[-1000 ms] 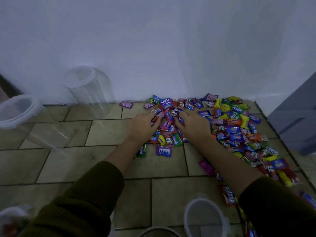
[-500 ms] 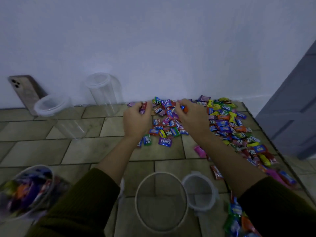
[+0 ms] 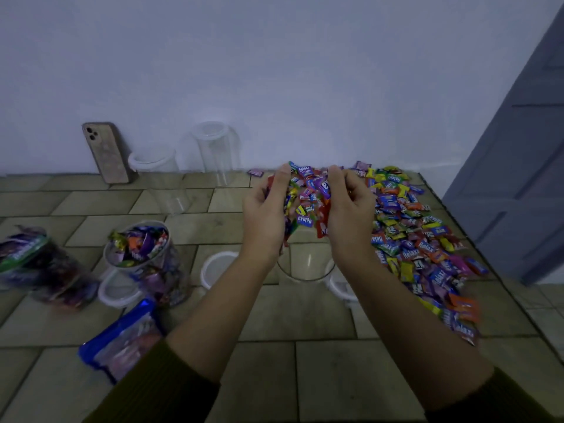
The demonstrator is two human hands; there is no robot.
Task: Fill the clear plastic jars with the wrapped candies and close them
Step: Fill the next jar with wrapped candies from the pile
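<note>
My left hand (image 3: 267,213) and my right hand (image 3: 349,209) are cupped together around a bunch of wrapped candies (image 3: 308,198), held in the air above an empty clear jar (image 3: 306,265) standing on the tiled floor. A long pile of loose candies (image 3: 418,239) lies on the floor to the right of my hands. A filled open jar (image 3: 146,257) stands at the left, and another filled jar (image 3: 36,264) lies further left, blurred. Two empty clear jars (image 3: 161,178) (image 3: 218,151) stand by the wall.
White lids lie on the floor: one lid (image 3: 218,268) left of the empty jar, a second lid (image 3: 340,285) right of it, a third lid (image 3: 117,290) by the filled jar. A blue candy bag (image 3: 122,337) lies near my left sleeve. A phone (image 3: 105,152) leans on the wall. A grey door (image 3: 518,166) stands at right.
Both hands scooped candies off the pile, lifted them and drew back over the empty jar. The view tilted down and back, showing the filled jars and the bag.
</note>
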